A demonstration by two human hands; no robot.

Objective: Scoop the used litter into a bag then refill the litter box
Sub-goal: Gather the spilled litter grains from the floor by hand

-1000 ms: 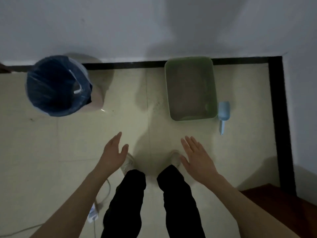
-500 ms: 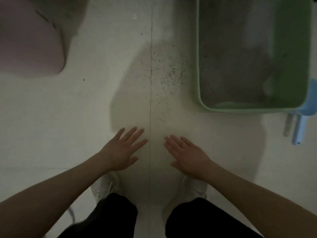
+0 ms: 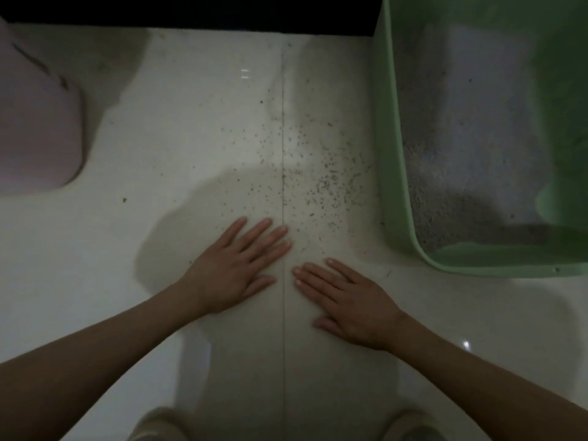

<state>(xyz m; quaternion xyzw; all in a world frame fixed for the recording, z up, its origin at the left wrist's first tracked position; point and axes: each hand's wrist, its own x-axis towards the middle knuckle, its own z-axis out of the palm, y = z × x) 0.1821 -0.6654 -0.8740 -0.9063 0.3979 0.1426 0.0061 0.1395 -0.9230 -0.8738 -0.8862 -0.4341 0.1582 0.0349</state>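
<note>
A green litter box [image 3: 391,186] fills the upper right of the view, with grey litter [image 3: 461,148] spread over its bottom. My left hand [image 3: 235,268] and my right hand [image 3: 346,300] are stretched out side by side over the pale tiled floor, fingers straight and empty, palms down. Both hands are left of the box and apart from it. The scoop and the bag are out of view.
Scattered litter grains [image 3: 318,173] lie on the floor just left of the box. A pink bin body [image 3: 35,122] stands at the left edge. A dark skirting strip [image 3: 191,11] runs along the top. Two shoe tips [image 3: 156,424] show at the bottom.
The view has dropped closer to the floor, and the box and bin look larger. Both hands have moved forward and closer together, still empty. The blue scoop has left the view.
</note>
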